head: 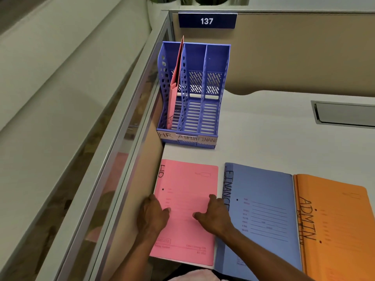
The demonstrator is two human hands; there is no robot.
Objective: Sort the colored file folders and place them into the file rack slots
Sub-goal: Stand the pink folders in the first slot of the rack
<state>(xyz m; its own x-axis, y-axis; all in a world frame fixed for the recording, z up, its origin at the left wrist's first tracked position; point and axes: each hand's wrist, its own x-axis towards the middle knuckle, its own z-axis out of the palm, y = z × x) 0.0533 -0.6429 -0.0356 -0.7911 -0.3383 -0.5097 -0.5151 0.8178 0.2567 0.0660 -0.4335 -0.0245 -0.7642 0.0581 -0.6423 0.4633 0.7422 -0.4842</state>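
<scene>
A pink folder (186, 185) marked HR lies flat at the desk's near left. My left hand (153, 214) grips its left edge, thumb on top. My right hand (213, 214) grips its right edge, thumb on the cover. To the right lies a blue folder (263, 216) marked FINANCE, and an orange folder (334, 226) marked ADMIN overlaps its right side. A blue three-slot file rack (221, 82) stands farther back, labelled HR, ADMIN, FINANCE. Another pink folder (175, 86) stands upright in the left HR slot. The other two slots hold nothing.
A tan partition wall (146, 159) with a metal rail runs along the desk's left side. A rear partition carries a blue sign reading 137 (207, 20). A grey cable hatch (345, 114) is set into the white desk (274, 142) at the right.
</scene>
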